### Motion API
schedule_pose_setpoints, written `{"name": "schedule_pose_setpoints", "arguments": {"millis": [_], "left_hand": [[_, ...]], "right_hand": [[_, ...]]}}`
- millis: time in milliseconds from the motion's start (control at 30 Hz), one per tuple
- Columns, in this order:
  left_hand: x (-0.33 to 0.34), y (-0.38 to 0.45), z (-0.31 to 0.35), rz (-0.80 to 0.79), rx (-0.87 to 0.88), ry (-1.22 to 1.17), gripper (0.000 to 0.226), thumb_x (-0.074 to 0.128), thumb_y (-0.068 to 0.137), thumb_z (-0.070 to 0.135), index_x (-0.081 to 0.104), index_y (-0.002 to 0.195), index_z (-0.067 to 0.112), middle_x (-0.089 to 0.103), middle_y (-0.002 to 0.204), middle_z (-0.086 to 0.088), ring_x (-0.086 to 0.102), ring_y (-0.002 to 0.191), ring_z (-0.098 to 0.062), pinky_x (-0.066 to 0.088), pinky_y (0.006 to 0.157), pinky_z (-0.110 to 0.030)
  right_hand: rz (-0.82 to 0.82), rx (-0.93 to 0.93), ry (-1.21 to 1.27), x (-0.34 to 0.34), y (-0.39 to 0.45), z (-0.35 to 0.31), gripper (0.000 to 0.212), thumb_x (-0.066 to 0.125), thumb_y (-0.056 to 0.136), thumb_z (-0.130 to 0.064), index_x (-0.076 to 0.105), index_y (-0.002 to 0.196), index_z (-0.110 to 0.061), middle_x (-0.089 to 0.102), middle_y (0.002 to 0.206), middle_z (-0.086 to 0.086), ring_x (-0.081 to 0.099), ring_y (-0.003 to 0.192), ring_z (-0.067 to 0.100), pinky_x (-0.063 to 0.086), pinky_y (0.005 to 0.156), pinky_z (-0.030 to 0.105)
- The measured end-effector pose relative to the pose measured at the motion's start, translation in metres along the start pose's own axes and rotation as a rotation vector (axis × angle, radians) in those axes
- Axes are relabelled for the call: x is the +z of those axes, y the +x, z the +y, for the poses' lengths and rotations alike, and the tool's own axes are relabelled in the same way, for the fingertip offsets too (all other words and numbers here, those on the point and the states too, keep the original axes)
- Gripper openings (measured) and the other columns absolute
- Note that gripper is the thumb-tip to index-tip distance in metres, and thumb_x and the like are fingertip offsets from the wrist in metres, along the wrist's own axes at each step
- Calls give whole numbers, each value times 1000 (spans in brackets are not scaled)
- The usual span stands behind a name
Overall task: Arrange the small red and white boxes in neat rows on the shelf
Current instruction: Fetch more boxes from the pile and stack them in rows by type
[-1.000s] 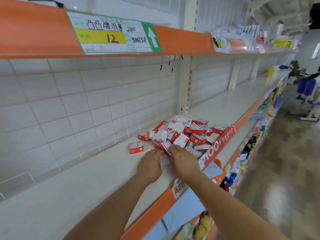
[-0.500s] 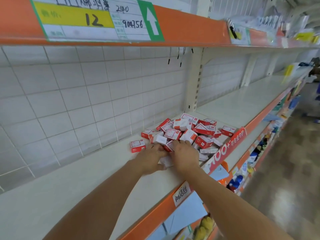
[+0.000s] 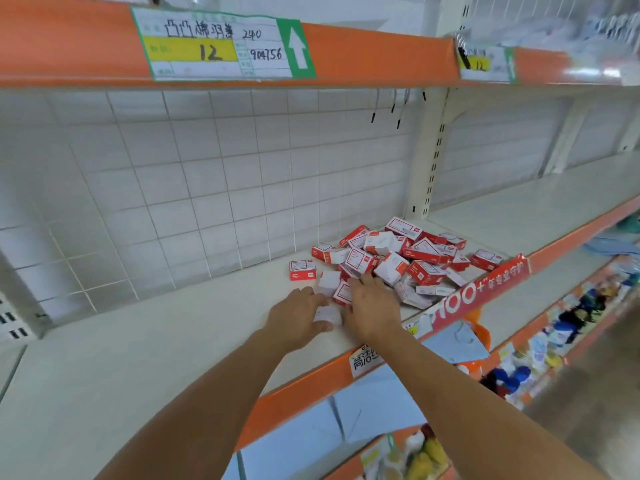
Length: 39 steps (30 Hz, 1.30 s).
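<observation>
boxes: small red and white boxes (image 3: 398,258) are lying in a loose heap, tilted every way, some overlapping | place: they are sitting on the pale shelf (image 3: 173,341), toward its front edge near the upright post | stray: one box (image 3: 302,270) is lying flat, just left of the heap | rows: none are standing in rows yet

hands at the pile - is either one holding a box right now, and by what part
The left hand pinches a white box by its near end. The right hand lies flat over the boxes; whether it grips one cannot be told.
</observation>
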<state>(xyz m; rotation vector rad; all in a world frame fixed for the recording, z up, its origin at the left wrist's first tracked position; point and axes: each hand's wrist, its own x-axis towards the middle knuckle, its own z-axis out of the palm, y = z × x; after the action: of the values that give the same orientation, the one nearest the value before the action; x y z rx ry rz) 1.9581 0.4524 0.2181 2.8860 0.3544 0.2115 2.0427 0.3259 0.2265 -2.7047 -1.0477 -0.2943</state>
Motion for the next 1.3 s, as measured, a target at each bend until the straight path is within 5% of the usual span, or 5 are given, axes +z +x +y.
{"name": "schedule_pose_setpoints", "arguments": {"millis": [633,1300], "left_hand": [[-50,-225,-75,273,-632,44,39,53,91,42,51,126,24,49,120,1,43,117,-19,44,86,-36],[-124,-546,-199,433,-975,141,37,54,92,39,50,126,25,50,120,4,43,111,-17,38,74,-29]], "right_hand": [[-112,-534,265,-3,-84,-178,39,47,92,-20,46,130,-15,43,126,6,43,114,23,41,77,33],[-160,-825,451,-8,-241,-475,40,47,91,-21,44,131,-16,55,121,3,47,113,22,42,76,32]]}}
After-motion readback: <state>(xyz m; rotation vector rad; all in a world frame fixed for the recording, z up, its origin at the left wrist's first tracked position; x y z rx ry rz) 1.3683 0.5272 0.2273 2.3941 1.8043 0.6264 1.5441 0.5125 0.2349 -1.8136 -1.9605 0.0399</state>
